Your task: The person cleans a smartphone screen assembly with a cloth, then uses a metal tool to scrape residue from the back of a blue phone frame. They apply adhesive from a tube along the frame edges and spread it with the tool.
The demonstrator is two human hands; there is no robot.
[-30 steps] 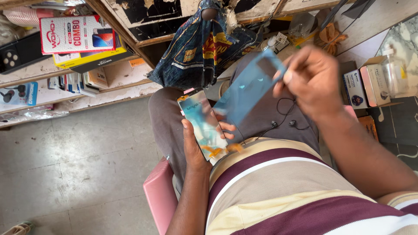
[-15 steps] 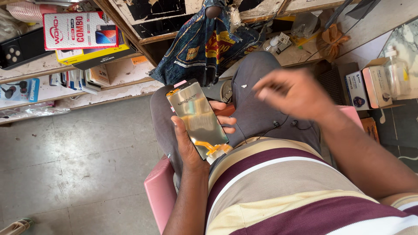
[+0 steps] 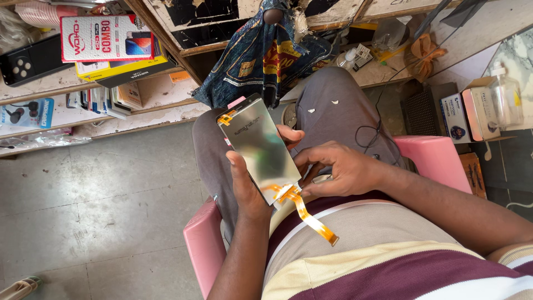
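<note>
**Floor, stool, lap and a phone screen panel held in two hands**

Floor of grey concrete slabs filled the lower left of the head view, with a shelf of worn wood running along its far edge. A pink stool carried the seated person, whose striped shirt in cream and maroon took up the lower right, while grey trousers covered the knees above it. A patterned blue cloth hung from the bench edge just beyond the knees.

On the shelf lay a white and red box on top of a yellow one, with a black phone case just beside them to the left. At the right edge stood a clear bottle near some small cartons (their print was too small to make out).

The screen panel was over the lap, tilted, its dull mirror-like back facing the camera. The left hand was wrapped around it from below, thumb along the left edge and fingertips showing past the right edge, so the grip was closed on the panel. The right hand rested against the panel's lower right side, fingers curled and touching it near the corner; it pinched nothing that I could see clearly. An orange ribbon cable ran from the panel's lower end and lay loose across the shirt. A thin black wire looped over the right thigh.
</note>
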